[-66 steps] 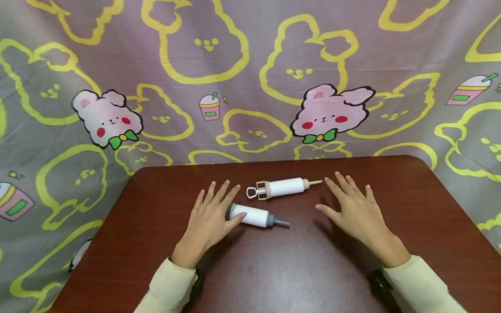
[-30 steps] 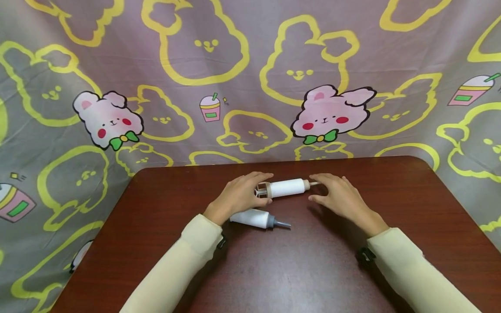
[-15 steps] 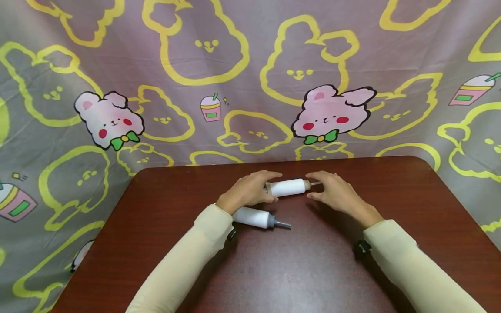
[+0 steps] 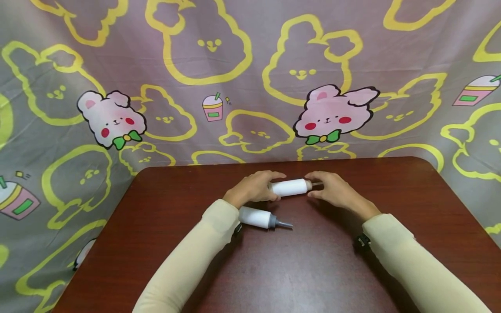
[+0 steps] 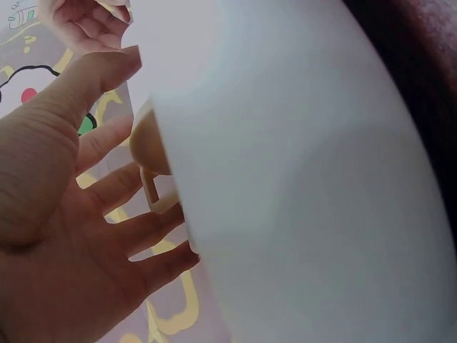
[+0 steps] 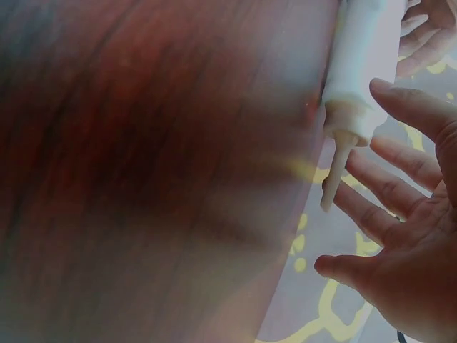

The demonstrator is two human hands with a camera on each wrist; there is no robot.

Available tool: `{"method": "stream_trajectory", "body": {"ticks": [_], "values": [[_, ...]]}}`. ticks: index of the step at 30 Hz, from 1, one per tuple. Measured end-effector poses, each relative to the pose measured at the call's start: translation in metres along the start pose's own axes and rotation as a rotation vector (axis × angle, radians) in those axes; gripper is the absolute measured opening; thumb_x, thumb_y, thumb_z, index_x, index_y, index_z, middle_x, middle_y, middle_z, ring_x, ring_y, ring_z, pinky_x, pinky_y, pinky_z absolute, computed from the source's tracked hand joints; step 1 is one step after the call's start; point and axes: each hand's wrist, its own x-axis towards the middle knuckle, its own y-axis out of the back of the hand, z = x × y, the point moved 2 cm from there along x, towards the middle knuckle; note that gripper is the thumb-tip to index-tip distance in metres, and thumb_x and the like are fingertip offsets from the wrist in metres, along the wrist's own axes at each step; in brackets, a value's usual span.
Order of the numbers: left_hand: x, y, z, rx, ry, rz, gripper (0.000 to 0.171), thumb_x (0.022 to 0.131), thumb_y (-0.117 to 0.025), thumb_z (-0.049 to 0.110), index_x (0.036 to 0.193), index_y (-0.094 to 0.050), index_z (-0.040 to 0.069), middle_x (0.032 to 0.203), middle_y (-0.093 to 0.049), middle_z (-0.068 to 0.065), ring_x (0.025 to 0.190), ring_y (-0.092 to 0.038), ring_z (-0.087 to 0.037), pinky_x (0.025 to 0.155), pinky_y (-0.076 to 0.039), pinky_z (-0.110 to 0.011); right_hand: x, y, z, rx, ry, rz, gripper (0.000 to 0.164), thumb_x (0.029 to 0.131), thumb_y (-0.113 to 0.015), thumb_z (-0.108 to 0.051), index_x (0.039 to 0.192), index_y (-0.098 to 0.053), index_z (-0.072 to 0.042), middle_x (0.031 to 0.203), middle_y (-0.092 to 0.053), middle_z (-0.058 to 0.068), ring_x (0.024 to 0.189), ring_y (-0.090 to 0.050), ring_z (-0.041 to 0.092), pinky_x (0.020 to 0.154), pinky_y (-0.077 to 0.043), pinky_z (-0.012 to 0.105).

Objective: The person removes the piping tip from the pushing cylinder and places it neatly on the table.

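Note:
A large white-barrelled syringe (image 4: pixel 291 188) with tan ends lies on the table, pointing right. My left hand (image 4: pixel 256 186) is at its plunger end, thumb and fingers spread around it and hiding the ring handle. At the nozzle end, my right hand (image 4: pixel 332 189) spreads its thumb and fingers; in the right wrist view the tan nozzle (image 6: pixel 337 168) shows in front of the fingers. Nearer me, under the left wrist, lies a second syringe (image 4: pixel 256 217) with a grey tip, its rear hidden by the sleeve. A white barrel (image 5: pixel 307 164) fills much of the left wrist view.
Both syringes lie on a dark reddish-brown table (image 4: pixel 305 269) with rounded far corners. Behind it hangs a curtain (image 4: pixel 250 100) printed with yellow outlines and cartoon rabbits.
Both hands have moved from above the table to the tan syringe's ends, the left going right and forward, the right closing in from the right. Both syringes lie where they were.

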Motion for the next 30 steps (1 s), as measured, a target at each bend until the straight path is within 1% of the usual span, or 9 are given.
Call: {"method": "stream_trajectory", "body": {"ticks": [2, 3, 5, 8, 10, 13, 18, 25, 30], "values": [[0.0007, -0.0003, 0.0005, -0.007, 0.008, -0.006, 0.072, 0.092, -0.082, 0.028, 0.156, -0.050, 0.029, 0.131, -0.065, 0.001, 0.094, -0.061, -0.015, 0.091, -0.051, -0.041, 0.0011, -0.0007, 0.0017, 0.004, 0.002, -0.001, 0.047, 0.089, -0.082, -0.007, 0.132, -0.066, 0.004, 0.127, -0.071, 0.023, 0.119, -0.068, 0.040, 0.102, -0.052, 0.059], [0.0011, -0.0005, 0.0007, -0.009, 0.012, -0.008, 0.072, 0.092, -0.082, 0.029, 0.156, -0.050, 0.029, 0.131, -0.065, 0.001, 0.093, -0.061, -0.015, 0.090, -0.050, -0.041, 0.0017, -0.0011, 0.0024, 0.007, 0.004, -0.001, 0.046, 0.089, -0.081, -0.006, 0.131, -0.066, 0.004, 0.127, -0.071, 0.023, 0.119, -0.068, 0.040, 0.102, -0.052, 0.059], [0.0017, -0.0010, 0.0009, -0.016, 0.014, -0.011, 0.070, 0.092, -0.082, 0.028, 0.155, -0.052, 0.030, 0.134, -0.066, 0.001, 0.095, -0.061, -0.016, 0.090, -0.051, -0.041, 0.0027, -0.0018, 0.0039, 0.015, 0.006, -0.001, 0.045, 0.089, -0.081, -0.005, 0.131, -0.066, 0.005, 0.127, -0.071, 0.024, 0.118, -0.068, 0.040, 0.102, -0.053, 0.059], [0.0032, -0.0022, 0.0007, -0.034, 0.004, -0.012, 0.067, 0.093, -0.081, 0.027, 0.153, -0.054, 0.030, 0.142, -0.065, 0.000, 0.102, -0.062, -0.016, 0.094, -0.051, -0.041, 0.0032, -0.0027, 0.0049, 0.028, 0.002, -0.002, 0.044, 0.090, -0.079, -0.002, 0.130, -0.066, 0.005, 0.127, -0.071, 0.025, 0.117, -0.069, 0.041, 0.101, -0.053, 0.058], [0.0040, -0.0032, 0.0004, -0.049, -0.005, -0.014, 0.065, 0.092, -0.081, 0.025, 0.152, -0.056, 0.030, 0.144, -0.065, -0.001, 0.106, -0.062, -0.017, 0.095, -0.051, -0.040, 0.0031, -0.0032, 0.0043, 0.028, -0.003, -0.004, 0.042, 0.090, -0.079, -0.002, 0.130, -0.066, 0.005, 0.126, -0.071, 0.025, 0.117, -0.069, 0.041, 0.101, -0.054, 0.058], [0.0050, -0.0047, -0.0005, -0.061, -0.008, -0.016, 0.063, 0.092, -0.082, 0.022, 0.149, -0.059, 0.032, 0.141, -0.067, 0.000, 0.107, -0.063, -0.018, 0.095, -0.051, -0.040, 0.0033, -0.0042, 0.0029, 0.017, -0.003, -0.004, 0.040, 0.090, -0.078, -0.001, 0.128, -0.067, 0.003, 0.124, -0.072, 0.023, 0.116, -0.069, 0.040, 0.101, -0.053, 0.058], [0.0053, -0.0059, -0.0014, -0.049, -0.010, -0.014, 0.062, 0.091, -0.083, 0.020, 0.146, -0.062, 0.036, 0.136, -0.069, 0.001, 0.105, -0.063, -0.018, 0.092, -0.051, -0.038, 0.0060, -0.0068, 0.0030, 0.007, 0.004, -0.005, 0.035, 0.090, -0.078, -0.001, 0.124, -0.069, 0.002, 0.117, -0.073, 0.021, 0.110, -0.070, 0.037, 0.098, -0.054, 0.057], [0.0068, -0.0066, -0.0006, -0.063, -0.026, -0.013, 0.062, 0.090, -0.083, 0.016, 0.145, -0.063, 0.035, 0.137, -0.069, 0.000, 0.105, -0.062, -0.018, 0.092, -0.051, -0.036, 0.0080, -0.0078, 0.0026, 0.030, -0.005, -0.012, 0.028, 0.092, -0.075, 0.001, 0.119, -0.070, 0.003, 0.114, -0.073, 0.023, 0.107, -0.072, 0.037, 0.092, -0.058, 0.055], [0.0076, -0.0068, -0.0017, -0.088, -0.042, -0.011, 0.060, 0.090, -0.083, 0.013, 0.144, -0.064, 0.032, 0.136, -0.070, 0.000, 0.105, -0.062, -0.017, 0.094, -0.050, -0.034, 0.0084, -0.0092, 0.0034, 0.012, -0.009, 0.004, 0.026, 0.091, -0.074, 0.002, 0.118, -0.071, 0.002, 0.114, -0.074, 0.022, 0.107, -0.072, 0.038, 0.092, -0.058, 0.054]]}}
